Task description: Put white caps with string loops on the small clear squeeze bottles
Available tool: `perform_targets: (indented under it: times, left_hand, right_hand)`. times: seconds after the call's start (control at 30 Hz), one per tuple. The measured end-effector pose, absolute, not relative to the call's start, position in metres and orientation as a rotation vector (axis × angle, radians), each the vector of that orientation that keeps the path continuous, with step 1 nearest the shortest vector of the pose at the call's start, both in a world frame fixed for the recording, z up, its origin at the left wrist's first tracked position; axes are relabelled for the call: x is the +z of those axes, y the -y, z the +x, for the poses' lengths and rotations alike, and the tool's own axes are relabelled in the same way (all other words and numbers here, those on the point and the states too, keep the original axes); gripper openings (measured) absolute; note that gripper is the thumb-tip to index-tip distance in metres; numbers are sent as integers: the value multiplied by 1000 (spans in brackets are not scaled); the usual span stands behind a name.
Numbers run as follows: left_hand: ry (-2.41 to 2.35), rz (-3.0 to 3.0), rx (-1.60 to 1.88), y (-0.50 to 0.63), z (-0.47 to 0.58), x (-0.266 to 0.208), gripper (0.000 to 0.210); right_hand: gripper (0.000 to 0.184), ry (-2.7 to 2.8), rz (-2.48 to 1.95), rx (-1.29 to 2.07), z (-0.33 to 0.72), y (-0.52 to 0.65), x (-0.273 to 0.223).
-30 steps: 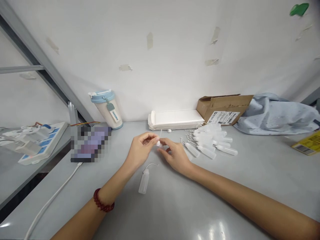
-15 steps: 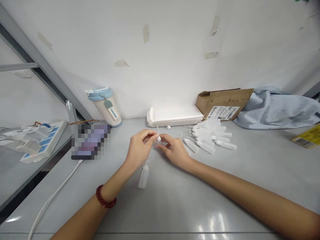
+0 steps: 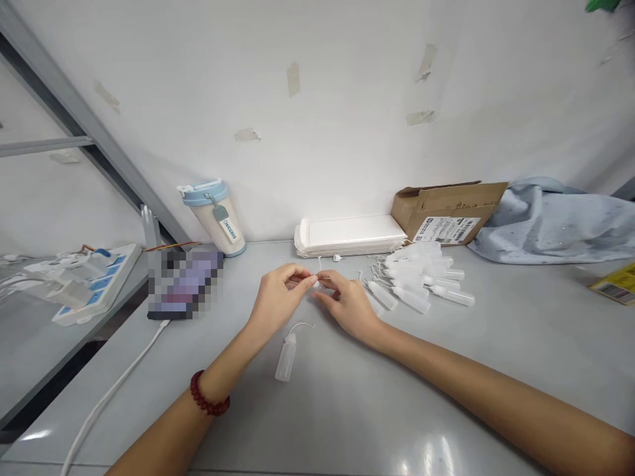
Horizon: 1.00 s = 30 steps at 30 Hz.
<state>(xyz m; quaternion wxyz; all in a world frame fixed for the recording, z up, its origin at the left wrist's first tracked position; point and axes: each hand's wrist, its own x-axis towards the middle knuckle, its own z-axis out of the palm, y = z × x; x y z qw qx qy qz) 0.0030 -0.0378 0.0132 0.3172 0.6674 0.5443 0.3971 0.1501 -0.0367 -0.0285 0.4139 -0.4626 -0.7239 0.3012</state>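
Observation:
My left hand point(image 3: 280, 294) pinches a small white nozzle cap point(image 3: 316, 285) between thumb and fingertips, and a thin tube stands up from it. From the other side my right hand point(image 3: 351, 303) has its fingertips closed on the same cap, which the fingers partly cover. Below the hands lies a translucent squeeze bottle point(image 3: 285, 360) with a curved thin tube on its top. Close by my right hand is a pile of similar squeeze bottles point(image 3: 414, 271), several with thin tubes. Another small white piece point(image 3: 337, 258) rests behind the hands.
White flat boxes point(image 3: 352, 235) are stacked against the wall beside a cardboard box point(image 3: 446, 215) and a pale blue cloth point(image 3: 560, 221). At left are a tumbler point(image 3: 218, 221), a blurred-out phone point(image 3: 186, 287) with a cable, and a power strip point(image 3: 102, 291). A yellow package point(image 3: 618, 284) sits far right.
The view has shifted slightly, so everything appears a little lower. My right fingertips have come up against the cap and now cover more of it.

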Motion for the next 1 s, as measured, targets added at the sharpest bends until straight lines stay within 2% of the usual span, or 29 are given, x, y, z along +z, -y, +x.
perform_targets:
  times: [0.5, 0.8, 1.0]
  left_hand:
    - [-1111, 1815, 963, 32, -6, 13, 12]
    - [-1426, 1966, 826, 34, -6, 20, 22]
    - [-1321, 2104, 826, 33, -7, 15, 17]
  right_hand:
    - [28, 1796, -1203, 777, 151, 35, -30]
    - [22, 1861, -1212, 709, 150, 38, -30]
    - [19, 1850, -1222, 704, 151, 37, -29]
